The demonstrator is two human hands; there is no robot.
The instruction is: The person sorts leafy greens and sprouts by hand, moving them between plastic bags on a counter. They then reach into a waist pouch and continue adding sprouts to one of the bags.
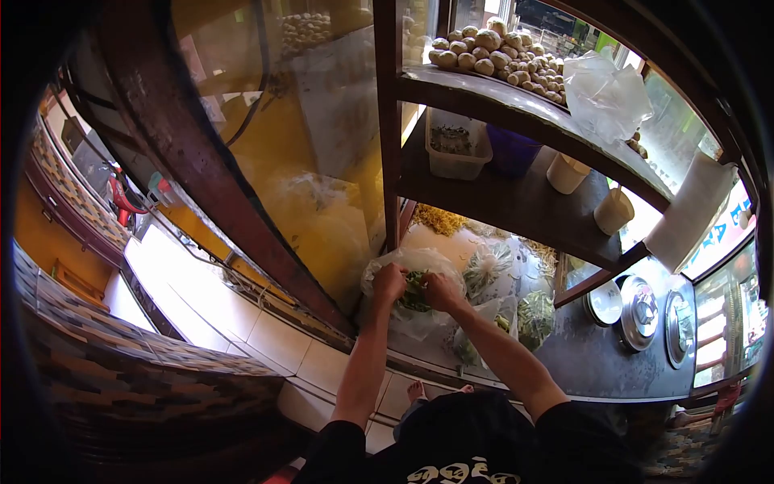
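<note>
Both hands are at a clear plastic bag (419,260) with leafy greens (414,292) inside, on the counter at the cart's left corner. My left hand (390,282) is closed on the bag's left side. On the other side, my right hand (441,292) has its fingers curled on the bag, close against the greens; its fingertips are partly hidden. Just right of it sits another clear bag (487,266) with pale green contents. Nearer to me, bagged leafy vegetables (534,319) lie beside my right forearm.
Yellow noodles (438,219) lie behind the bags. A shelf (451,189) above holds a plastic tub (458,149) and cups. Meatballs (492,52) are heaped on the top shelf. Round metal lids (639,313) are set in the counter at right. A wooden post (388,121) rises at left.
</note>
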